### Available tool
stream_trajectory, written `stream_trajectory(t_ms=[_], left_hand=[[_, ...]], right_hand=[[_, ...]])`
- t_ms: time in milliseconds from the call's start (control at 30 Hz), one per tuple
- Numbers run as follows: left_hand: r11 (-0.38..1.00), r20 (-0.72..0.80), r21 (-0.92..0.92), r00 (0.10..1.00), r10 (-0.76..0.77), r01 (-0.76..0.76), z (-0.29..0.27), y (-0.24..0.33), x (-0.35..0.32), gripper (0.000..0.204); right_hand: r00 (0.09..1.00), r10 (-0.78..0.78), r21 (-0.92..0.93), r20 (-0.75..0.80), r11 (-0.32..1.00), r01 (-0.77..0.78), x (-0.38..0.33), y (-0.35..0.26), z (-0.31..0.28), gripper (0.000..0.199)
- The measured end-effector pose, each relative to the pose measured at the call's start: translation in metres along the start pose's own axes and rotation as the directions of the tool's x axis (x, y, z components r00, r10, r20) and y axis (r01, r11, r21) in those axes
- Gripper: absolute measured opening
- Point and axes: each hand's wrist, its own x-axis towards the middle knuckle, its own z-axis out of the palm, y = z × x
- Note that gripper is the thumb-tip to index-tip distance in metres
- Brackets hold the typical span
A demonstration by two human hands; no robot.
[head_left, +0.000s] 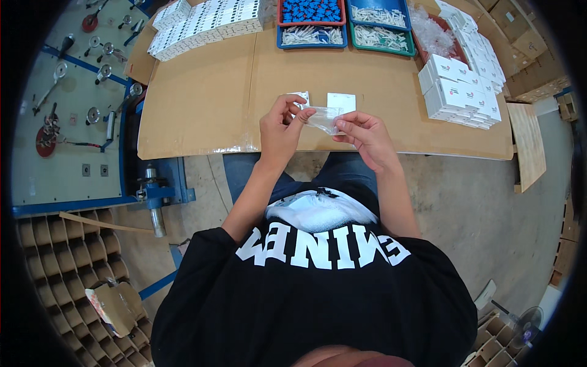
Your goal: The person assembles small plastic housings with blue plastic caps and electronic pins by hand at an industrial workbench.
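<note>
A small clear plastic bag (324, 118) is stretched between my two hands above the near part of the table. My left hand (281, 129) pinches its left end between thumb and fingers. The right-hand end is gripped by the thumb and fingertips of my right hand (370, 139). Behind the bag lies a white, flat-topped piece (342, 100), a card or small box, partly covered by the bag and my right hand. Another white piece (301, 96) shows beyond my left fingers, mostly hidden by them.
The cardboard-covered table (202, 104) carries stacks of white boxes (208, 27) at far left and more white boxes (458, 98) at right. A red tray (298, 23) of blue parts, blue and green trays (365, 48) of white parts, and clear bags (431, 32) stand at the back.
</note>
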Motion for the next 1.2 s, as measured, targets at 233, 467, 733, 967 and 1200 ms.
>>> stream_trajectory(t_ms=[233, 467, 733, 967, 1200], left_hand=[[0.925, -0.025, 0.271, 0.959, 0.283, -0.266, 0.008, 0.006, -0.012, 0.024], [0.993, 0.189, 0.112, 0.982, 0.007, -0.028, 0.018, 0.001, -0.005, 0.019], [1.000, 0.322, -0.023, 0.947, 0.013, -0.006, 0.011, -0.024, 0.004, 0.015], [0.953, 0.245, 0.196, 0.953, 0.180, -0.231, 0.010, -0.023, -0.007, 0.009], [0.625, 0.314, -0.508, 0.803, -0.506, 0.592, 0.010, -0.038, -0.004, 0.034]], right_hand=[[0.963, -0.173, -0.271, -0.207, 0.956, 0.113, 0.008, 0.002, 0.011, 0.009], [0.818, -0.558, -0.526, -0.138, 0.742, 0.417, 0.007, 0.015, 0.026, 0.010], [0.872, -0.489, -0.685, 0.025, 0.627, 0.372, 0.005, 0.011, 0.007, 0.013], [0.731, -0.677, -0.779, -0.088, 0.504, 0.373, 0.024, 0.022, 0.033, 0.010], [0.632, -0.743, -0.827, 0.219, 0.203, 0.525, 0.033, 0.024, 0.026, 0.023]])
